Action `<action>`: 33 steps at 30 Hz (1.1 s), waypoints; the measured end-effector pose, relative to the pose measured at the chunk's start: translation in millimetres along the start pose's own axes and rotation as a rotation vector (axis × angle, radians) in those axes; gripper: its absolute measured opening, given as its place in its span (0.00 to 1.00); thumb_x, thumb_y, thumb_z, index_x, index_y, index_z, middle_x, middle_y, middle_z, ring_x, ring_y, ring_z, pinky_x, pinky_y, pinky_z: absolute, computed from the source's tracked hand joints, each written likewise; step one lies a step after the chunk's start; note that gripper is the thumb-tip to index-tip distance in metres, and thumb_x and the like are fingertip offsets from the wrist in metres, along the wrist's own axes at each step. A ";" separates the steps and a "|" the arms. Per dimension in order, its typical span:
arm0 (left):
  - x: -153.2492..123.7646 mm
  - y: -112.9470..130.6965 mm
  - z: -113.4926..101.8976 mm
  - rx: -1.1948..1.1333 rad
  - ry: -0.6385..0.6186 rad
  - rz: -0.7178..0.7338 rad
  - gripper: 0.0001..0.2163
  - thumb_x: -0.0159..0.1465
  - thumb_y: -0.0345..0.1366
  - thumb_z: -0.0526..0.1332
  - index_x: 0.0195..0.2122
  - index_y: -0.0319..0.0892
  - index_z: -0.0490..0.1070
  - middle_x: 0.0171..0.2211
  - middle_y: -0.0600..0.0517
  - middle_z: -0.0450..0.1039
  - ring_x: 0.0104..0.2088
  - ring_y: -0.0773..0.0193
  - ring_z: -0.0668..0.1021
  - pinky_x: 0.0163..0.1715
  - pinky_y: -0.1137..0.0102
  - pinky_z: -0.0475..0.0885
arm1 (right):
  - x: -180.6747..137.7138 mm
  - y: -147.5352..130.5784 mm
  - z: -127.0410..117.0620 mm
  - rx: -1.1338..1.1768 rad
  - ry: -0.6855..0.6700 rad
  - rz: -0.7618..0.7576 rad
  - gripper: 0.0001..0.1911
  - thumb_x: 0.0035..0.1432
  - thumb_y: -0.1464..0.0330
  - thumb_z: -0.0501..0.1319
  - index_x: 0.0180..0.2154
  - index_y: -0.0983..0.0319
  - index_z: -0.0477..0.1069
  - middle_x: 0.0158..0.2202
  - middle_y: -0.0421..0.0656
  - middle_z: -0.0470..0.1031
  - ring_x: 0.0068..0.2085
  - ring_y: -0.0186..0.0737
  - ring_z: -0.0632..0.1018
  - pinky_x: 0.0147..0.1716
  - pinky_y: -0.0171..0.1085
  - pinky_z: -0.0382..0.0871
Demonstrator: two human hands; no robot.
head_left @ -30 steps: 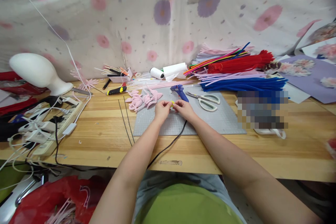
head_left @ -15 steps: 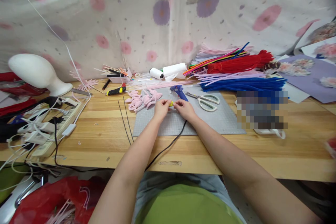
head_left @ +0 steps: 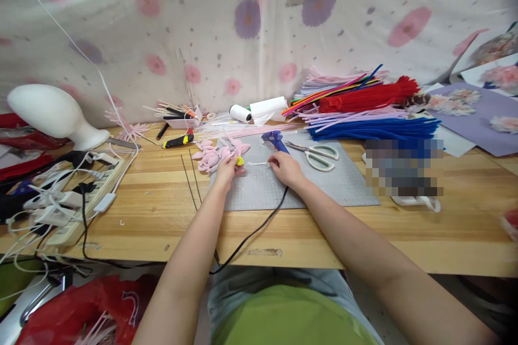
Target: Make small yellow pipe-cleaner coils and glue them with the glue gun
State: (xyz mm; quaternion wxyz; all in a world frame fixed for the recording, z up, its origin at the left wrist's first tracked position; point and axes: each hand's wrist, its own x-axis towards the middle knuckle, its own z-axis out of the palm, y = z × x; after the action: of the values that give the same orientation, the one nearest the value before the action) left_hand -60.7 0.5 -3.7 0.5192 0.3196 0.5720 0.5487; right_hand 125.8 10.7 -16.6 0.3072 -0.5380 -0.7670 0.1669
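Observation:
My left hand [head_left: 226, 170] pinches a small yellow piece [head_left: 239, 161] beside a heap of pink petal shapes [head_left: 216, 153] on the grey cutting mat [head_left: 324, 183]. My right hand [head_left: 285, 168] rests on the mat with its fingers closed on the end of a thin white strip [head_left: 257, 163] that lies between the two hands. Just behind the right hand are a blue glue gun [head_left: 277, 140] and white-handled scissors [head_left: 313, 155]. The gun's black cord [head_left: 251, 234] runs back over the table edge.
Bundles of blue, red and pink pipe cleaners [head_left: 364, 113] lie at the back right. White rolls [head_left: 259, 109], a yellow-black knife [head_left: 178, 141] and sticks stand at the back. A power strip with plugs [head_left: 68, 194] and a white foam head [head_left: 52, 116] are on the left.
The hands were together at the yellow piece. Now the left hand has moved left towards the pink petals with the yellow piece, and a white strip shows between the hands.

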 end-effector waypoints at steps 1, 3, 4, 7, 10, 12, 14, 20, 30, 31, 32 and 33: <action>-0.2 -0.4 -2.5 -0.020 -0.013 -0.007 0.10 0.53 0.39 0.62 0.28 0.37 0.66 0.26 0.51 0.69 0.25 0.70 0.74 0.26 0.72 0.72 | 0.1 -2.1 0.7 -0.029 -0.005 -0.026 0.09 0.51 0.75 0.53 0.32 0.61 0.70 0.37 0.46 0.73 0.40 0.42 0.71 0.38 0.39 0.63; -1.0 -1.0 -5.2 -0.045 -0.040 -0.016 0.10 0.53 0.39 0.62 0.28 0.37 0.65 0.26 0.51 0.70 0.26 0.69 0.75 0.28 0.70 0.73 | 0.3 -5.6 1.4 -0.072 -0.017 -0.051 0.11 0.52 0.76 0.52 0.34 0.62 0.71 0.39 0.46 0.72 0.42 0.42 0.71 0.41 0.39 0.63; -1.7 -1.3 -5.6 -0.051 -0.048 -0.016 0.10 0.52 0.39 0.63 0.28 0.37 0.65 0.26 0.51 0.70 0.26 0.69 0.75 0.28 0.71 0.73 | 0.2 -7.0 1.3 -0.087 -0.024 -0.057 0.11 0.52 0.76 0.52 0.34 0.62 0.70 0.39 0.46 0.72 0.42 0.42 0.71 0.41 0.39 0.63; -4.6 -2.0 -4.7 -0.059 -0.071 0.008 0.11 0.50 0.36 0.65 0.29 0.37 0.64 0.25 0.53 0.70 0.26 0.70 0.75 0.27 0.72 0.73 | -0.9 -9.5 0.0 -0.121 -0.044 -0.073 0.10 0.53 0.73 0.53 0.36 0.61 0.70 0.38 0.45 0.72 0.42 0.41 0.71 0.41 0.38 0.62; -7.8 -2.4 -3.4 -0.064 -0.078 0.034 0.12 0.47 0.32 0.66 0.30 0.37 0.64 0.23 0.55 0.70 0.24 0.71 0.74 0.24 0.74 0.72 | -1.0 -10.4 -1.7 -0.132 -0.059 -0.085 0.09 0.52 0.70 0.56 0.37 0.61 0.70 0.36 0.44 0.72 0.41 0.40 0.71 0.39 0.36 0.62; -9.8 -2.2 -2.9 -0.043 -0.075 0.032 0.13 0.46 0.30 0.66 0.30 0.38 0.63 0.21 0.56 0.69 0.20 0.73 0.72 0.22 0.75 0.71 | 0.5 -11.2 -2.7 -0.117 -0.082 -0.082 0.09 0.52 0.67 0.57 0.36 0.60 0.70 0.34 0.42 0.72 0.38 0.38 0.71 0.37 0.35 0.61; -11.4 -1.3 -3.0 -0.008 -0.071 0.021 0.12 0.46 0.29 0.66 0.30 0.37 0.63 0.20 0.58 0.68 0.17 0.76 0.68 0.20 0.75 0.70 | 2.9 -12.1 -3.7 -0.105 -0.116 -0.049 0.07 0.53 0.66 0.56 0.34 0.60 0.70 0.32 0.41 0.72 0.35 0.37 0.71 0.34 0.34 0.60; -10.2 4.2 -5.3 0.112 -0.164 -0.021 0.10 0.48 0.28 0.64 0.32 0.36 0.67 0.22 0.55 0.69 0.17 0.75 0.68 0.21 0.73 0.71 | 6.4 -10.4 -9.3 -0.141 -0.154 0.119 0.09 0.56 0.64 0.53 0.30 0.61 0.68 0.33 0.43 0.74 0.34 0.38 0.72 0.28 0.33 0.56; 18.2 18.2 -1.7 0.275 0.054 -0.015 0.08 0.51 0.23 0.58 0.33 0.36 0.68 0.25 0.52 0.70 0.19 0.74 0.70 0.20 0.75 0.69 | 17.5 15.3 -28.4 0.120 -0.253 0.182 0.07 0.55 0.67 0.52 0.28 0.60 0.65 0.24 0.37 0.74 0.23 0.30 0.69 0.25 0.31 0.56; 21.9 19.1 -2.5 0.275 0.094 0.010 0.09 0.51 0.23 0.58 0.34 0.36 0.67 0.26 0.51 0.70 0.19 0.74 0.70 0.19 0.76 0.68 | 17.9 18.4 -31.0 0.112 -0.236 0.181 0.07 0.55 0.66 0.52 0.27 0.61 0.65 0.23 0.37 0.73 0.23 0.31 0.69 0.25 0.31 0.56; 25.1 19.8 -3.6 0.272 0.129 0.038 0.10 0.51 0.23 0.58 0.35 0.36 0.67 0.28 0.51 0.70 0.19 0.74 0.70 0.19 0.76 0.68 | 17.9 21.1 -33.5 0.091 -0.213 0.183 0.08 0.54 0.66 0.53 0.26 0.61 0.65 0.22 0.38 0.72 0.24 0.31 0.69 0.25 0.31 0.55; 27.8 20.3 -4.8 0.269 0.150 0.056 0.11 0.51 0.23 0.57 0.36 0.36 0.67 0.29 0.51 0.71 0.19 0.75 0.69 0.19 0.76 0.68 | 17.6 23.5 -35.7 0.063 -0.183 0.191 0.10 0.54 0.65 0.52 0.24 0.61 0.64 0.21 0.38 0.71 0.24 0.32 0.68 0.25 0.32 0.55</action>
State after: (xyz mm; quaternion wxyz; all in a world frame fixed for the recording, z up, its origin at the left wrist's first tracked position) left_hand -76.5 29.0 8.3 0.4121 0.3605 0.6683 0.5036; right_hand 162.0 33.0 1.8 0.2355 -0.5812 -0.7315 0.2679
